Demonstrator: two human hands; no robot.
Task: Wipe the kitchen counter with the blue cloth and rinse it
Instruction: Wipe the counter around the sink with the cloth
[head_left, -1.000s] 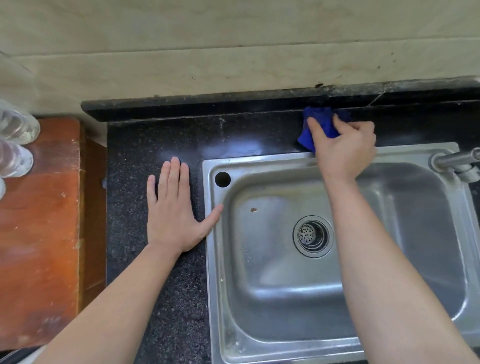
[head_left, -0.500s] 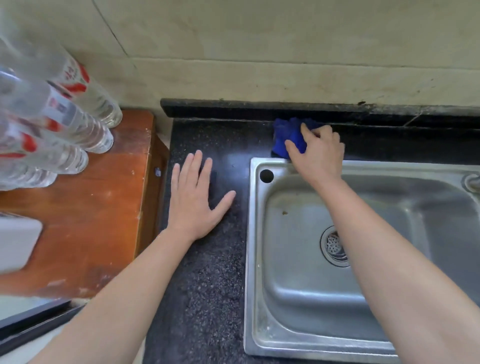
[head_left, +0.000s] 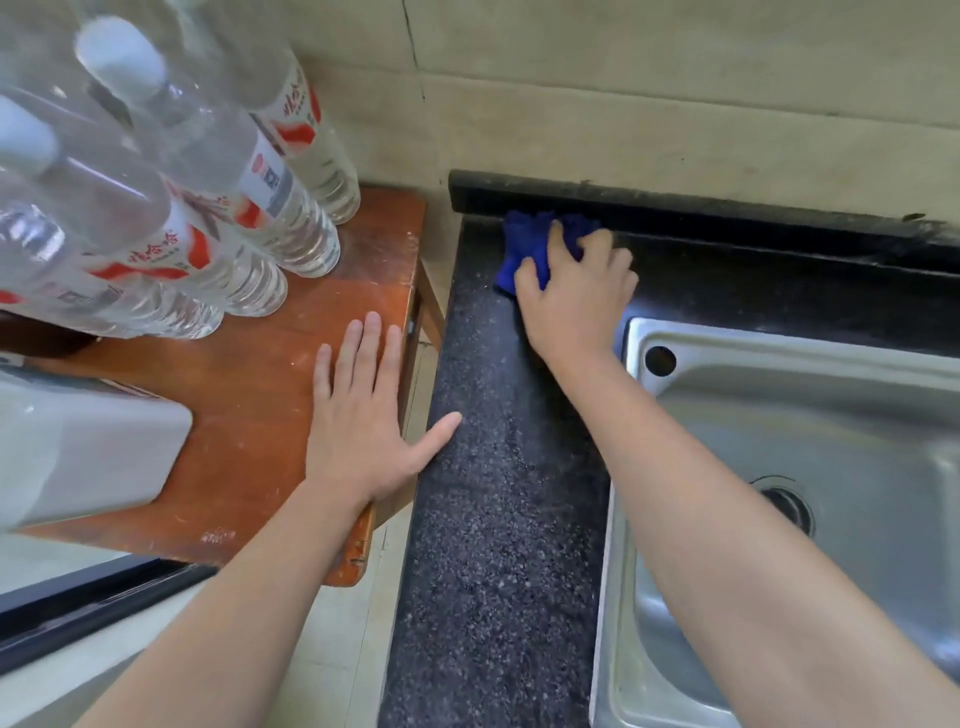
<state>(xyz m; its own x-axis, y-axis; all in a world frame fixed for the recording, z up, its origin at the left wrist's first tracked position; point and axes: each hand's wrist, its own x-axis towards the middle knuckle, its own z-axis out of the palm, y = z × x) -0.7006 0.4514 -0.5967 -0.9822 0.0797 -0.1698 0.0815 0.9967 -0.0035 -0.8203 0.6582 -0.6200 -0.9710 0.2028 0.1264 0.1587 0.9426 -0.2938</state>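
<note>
Beige tile wall (head_left: 675, 104) far, with a dark vertical joint on its left. Worn wood table (head_left: 249, 415) left. Pale floor tiles (head_left: 337, 660) near.

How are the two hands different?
The left hand lies flat and open; the right hand is curled. The left hand holds nothing; the right hand grips the blue cloth. The left hand is over the wooden table; the right hand is over the black counter. Both are bare.

Deep-blue cloth (head_left: 530, 244) on black, white-speckled counter (head_left: 493, 519), left of dull grey steel sink (head_left: 779, 415); farther left, orange-brown wood table (head_left: 249, 415) w/ clear bottles (head_left: 306, 228), red-and-white labels; beige tiled wall (head_left: 623, 104) behind sink.
</note>
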